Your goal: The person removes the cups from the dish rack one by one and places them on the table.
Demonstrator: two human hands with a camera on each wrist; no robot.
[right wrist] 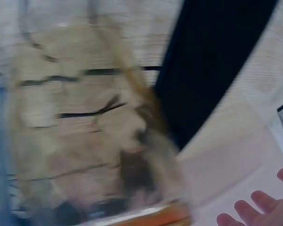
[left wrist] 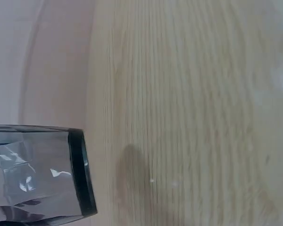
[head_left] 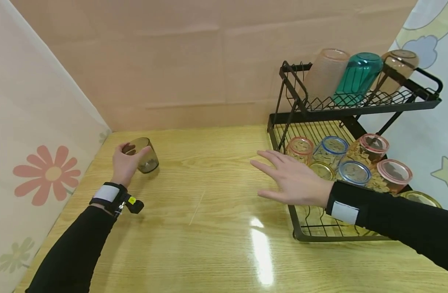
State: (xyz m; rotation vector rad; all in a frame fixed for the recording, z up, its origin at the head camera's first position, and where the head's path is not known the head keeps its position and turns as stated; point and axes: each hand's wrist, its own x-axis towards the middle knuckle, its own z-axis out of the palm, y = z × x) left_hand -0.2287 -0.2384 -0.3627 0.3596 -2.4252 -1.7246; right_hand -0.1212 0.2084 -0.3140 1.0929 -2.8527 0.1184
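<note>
A smoky grey glass stands at the far left of the wooden table. My left hand holds it from the left side, thumb and fingers around its upper part. Seen from the left wrist, the same glass shows clear walls and a dark band at one end; whether its base touches the table I cannot tell. My right hand is held with fingers spread, in front of the black two-tier rack, and holds nothing. Its fingers enter the right wrist view at the lower right, near a blurred amber-tinted glass.
Several glasses with coloured rims, such as a blue-rimmed one and a pink-rimmed one, stand on the rack's lower tier. A clear textured tumbler, a teal one and an amber one lean on the upper tier.
</note>
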